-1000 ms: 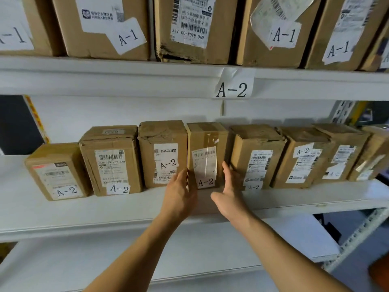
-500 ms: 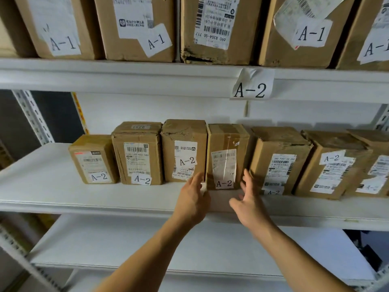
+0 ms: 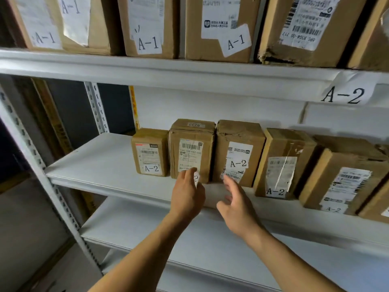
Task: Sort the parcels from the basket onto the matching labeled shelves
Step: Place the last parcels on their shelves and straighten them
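Several brown cardboard parcels marked A-2 stand in a row on the white middle shelf (image 3: 101, 165), under the paper A-2 shelf label (image 3: 345, 94). My left hand (image 3: 187, 194) reaches up in front of the second parcel from the left (image 3: 190, 148); its fingertips cover the lower part of that parcel's label. My right hand (image 3: 235, 199) hovers with relaxed fingers in front of the third parcel (image 3: 239, 150), near its bottom edge. Neither hand holds anything. The parcel set down a moment ago (image 3: 282, 161) stands to the right of my hands.
Larger boxes marked A-1 (image 3: 219, 28) fill the upper shelf. The small leftmost A-2 parcel (image 3: 149, 151) has bare shelf to its left. A perforated metal upright (image 3: 27, 142) frames the rack's left side. A lower white shelf (image 3: 147, 228) lies beneath my forearms.
Both hands left the sides of the narrow A-2 parcel and moved left along the row. The camera swung left, so the parcels now sit further right in view.
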